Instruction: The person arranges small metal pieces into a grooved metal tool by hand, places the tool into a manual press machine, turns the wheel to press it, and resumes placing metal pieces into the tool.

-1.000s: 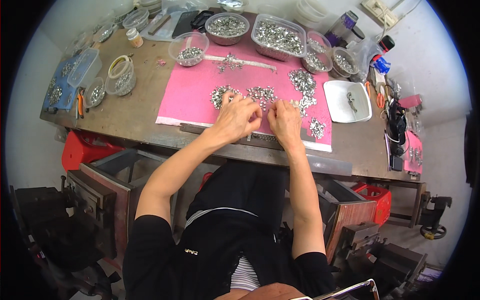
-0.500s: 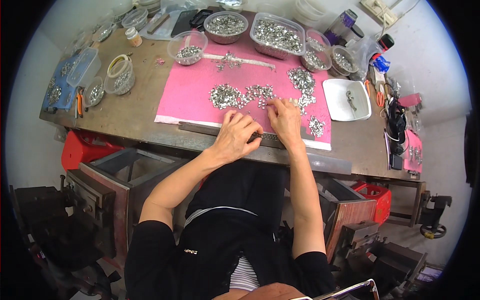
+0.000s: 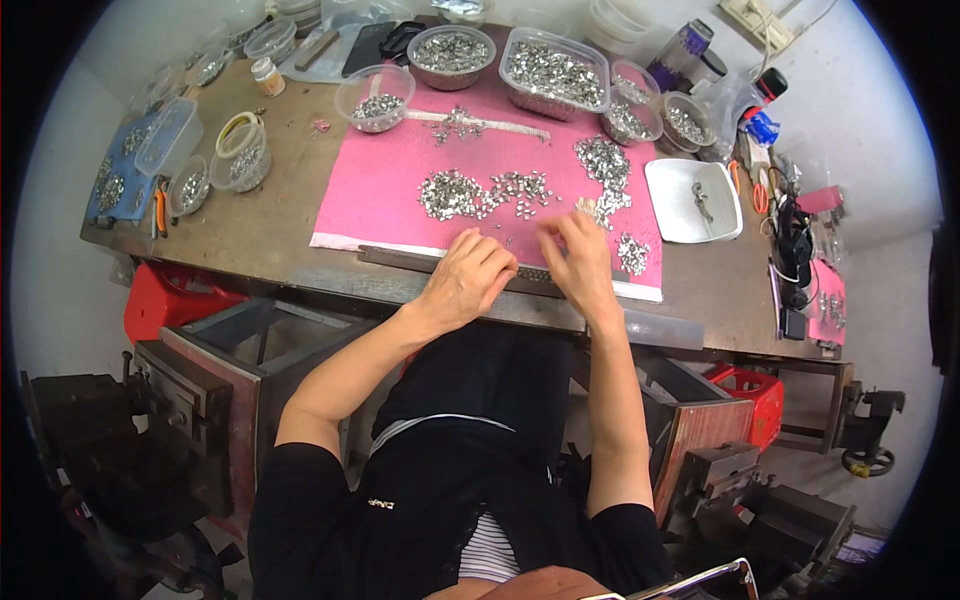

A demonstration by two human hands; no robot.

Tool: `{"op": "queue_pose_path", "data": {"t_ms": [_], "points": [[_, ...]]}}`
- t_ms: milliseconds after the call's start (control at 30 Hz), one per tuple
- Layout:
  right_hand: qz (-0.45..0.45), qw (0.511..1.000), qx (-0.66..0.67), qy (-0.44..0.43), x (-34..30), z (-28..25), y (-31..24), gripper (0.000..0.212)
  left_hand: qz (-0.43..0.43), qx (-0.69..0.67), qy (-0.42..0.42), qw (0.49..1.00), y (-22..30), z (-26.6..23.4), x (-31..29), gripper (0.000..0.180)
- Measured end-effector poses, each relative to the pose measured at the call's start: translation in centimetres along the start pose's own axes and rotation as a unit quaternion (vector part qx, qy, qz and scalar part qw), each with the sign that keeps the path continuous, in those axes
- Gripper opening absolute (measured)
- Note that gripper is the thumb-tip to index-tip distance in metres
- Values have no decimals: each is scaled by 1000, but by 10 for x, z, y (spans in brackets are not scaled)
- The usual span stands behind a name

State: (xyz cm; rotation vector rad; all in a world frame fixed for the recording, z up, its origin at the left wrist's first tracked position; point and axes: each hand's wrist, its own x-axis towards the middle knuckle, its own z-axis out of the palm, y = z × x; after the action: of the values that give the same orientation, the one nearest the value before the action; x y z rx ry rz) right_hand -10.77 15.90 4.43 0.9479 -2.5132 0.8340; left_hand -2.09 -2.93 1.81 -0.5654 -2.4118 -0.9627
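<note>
The left hand (image 3: 468, 278) rests curled at the near edge of the pink mat (image 3: 380, 190), its fingertips down on a long dark metal strip (image 3: 420, 262) that runs along that edge; whether it pinches anything I cannot tell, the knuckles hide the tips. The right hand (image 3: 578, 260) is lifted a little over the mat with fingers drawn together, seemingly nipping one small silvery piece between thumb and forefinger – too small to be sure. The loose metal bits (image 3: 480, 193) lie in low heaps across the middle of the mat, just beyond both hands, with another heap (image 3: 603, 165) to the right of them and a smaller cluster (image 3: 632, 253) beside the right wrist. They look light, hard and smooth, the sort that skate off bare wood, so the textured mat likely keeps them from rolling; each wants a fingertip pinch from above, one at a time, not a scoop. The strip looks stiff and heavier – best steadied flat from above. Clear tubs (image 3: 556, 72) and a bowl (image 3: 451, 45) of the same bits stand at the far edge of the surface (image 3: 260, 230), and a white tray (image 3: 670, 205) sits to the right
</note>
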Motion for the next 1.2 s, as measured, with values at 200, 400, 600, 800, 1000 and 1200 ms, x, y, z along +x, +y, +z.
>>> {"op": "queue_pose_path", "data": {"t_ms": [200,400,600,800,1000,1200], "points": [[-33,992,118,-27,-45,-9,-22,22,8,-20,-3,1000,-3,1,1,16],[-20,997,68,13,-53,12,-17,19,10,2,5,1000,-2,4,1,14],[-28,998,50,28,-50,13,-23,17,0,17,12,1000,1,5,1,12],[-36,996,66,55,-53,16,-17,16,5,-14,16,1000,-3,5,-1,14],[-21,999,28,34,-47,14,-26,16,9,0,27,1000,-2,6,-1,14],[3,998,45,46,-19,17,-3,10,16,93,45,995,-26,-1,28,12]]}}
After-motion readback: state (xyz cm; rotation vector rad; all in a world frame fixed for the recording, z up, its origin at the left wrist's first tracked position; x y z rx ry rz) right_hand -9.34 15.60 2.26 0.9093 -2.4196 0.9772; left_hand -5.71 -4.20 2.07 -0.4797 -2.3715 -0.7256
